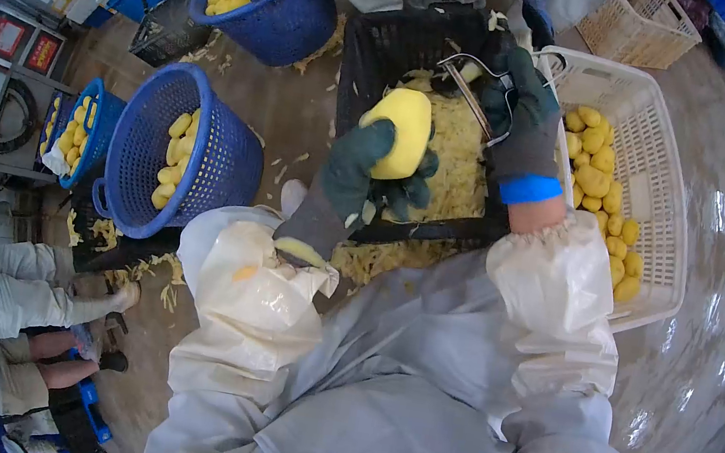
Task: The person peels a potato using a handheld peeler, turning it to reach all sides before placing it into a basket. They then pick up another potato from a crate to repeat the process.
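Note:
My gloved left hand (360, 165) is wrapped round a peeled yellow potato (403, 129) above a black crate (364, 58). To its right, my gloved right hand (527, 110) grips a metal-framed peeler (467, 102), its blade bar slanting toward the potato. A small gap separates blade and potato. Under both hands, pale potato peelings (457, 161) fill the crate. Dark green gloves cover my fingers, and a blue band (530, 190) circles my right wrist.
A white crate (667, 197) with potatoes (597, 173) stands at the right. On the left are a blue basket (229, 146) of potatoes and a fuller one (294, 24) behind. Peelings litter the wet floor. Another person's legs (34, 290) show at far left; a tan crate (640, 29) stands behind.

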Action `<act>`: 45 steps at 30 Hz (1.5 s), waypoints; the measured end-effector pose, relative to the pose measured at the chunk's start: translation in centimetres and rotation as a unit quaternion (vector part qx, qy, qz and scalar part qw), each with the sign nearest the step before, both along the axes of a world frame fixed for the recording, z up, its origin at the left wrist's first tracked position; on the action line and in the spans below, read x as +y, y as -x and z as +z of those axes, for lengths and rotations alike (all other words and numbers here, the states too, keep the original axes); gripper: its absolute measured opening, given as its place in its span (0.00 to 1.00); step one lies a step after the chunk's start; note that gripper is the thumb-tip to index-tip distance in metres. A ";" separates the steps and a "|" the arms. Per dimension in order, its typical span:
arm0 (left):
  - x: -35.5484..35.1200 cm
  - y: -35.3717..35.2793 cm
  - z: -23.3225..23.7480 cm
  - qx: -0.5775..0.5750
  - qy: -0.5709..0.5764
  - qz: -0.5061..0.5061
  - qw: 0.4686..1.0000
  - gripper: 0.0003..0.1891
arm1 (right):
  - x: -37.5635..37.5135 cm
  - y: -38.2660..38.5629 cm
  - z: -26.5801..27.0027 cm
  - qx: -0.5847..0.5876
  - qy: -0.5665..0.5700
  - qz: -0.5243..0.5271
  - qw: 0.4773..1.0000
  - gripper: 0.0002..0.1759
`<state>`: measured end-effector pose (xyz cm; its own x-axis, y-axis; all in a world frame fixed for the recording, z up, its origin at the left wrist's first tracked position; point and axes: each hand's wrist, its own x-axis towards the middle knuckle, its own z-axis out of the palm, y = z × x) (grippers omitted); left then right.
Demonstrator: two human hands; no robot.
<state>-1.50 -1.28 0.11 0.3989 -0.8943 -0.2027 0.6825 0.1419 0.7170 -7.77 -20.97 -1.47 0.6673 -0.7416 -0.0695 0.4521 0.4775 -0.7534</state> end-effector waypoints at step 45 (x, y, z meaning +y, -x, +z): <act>0.2 1.3 -0.7 -0.708 -0.230 0.243 0.622 0.26 | 1.1 -0.2 1.1 0.122 0.174 -0.067 0.975 0.13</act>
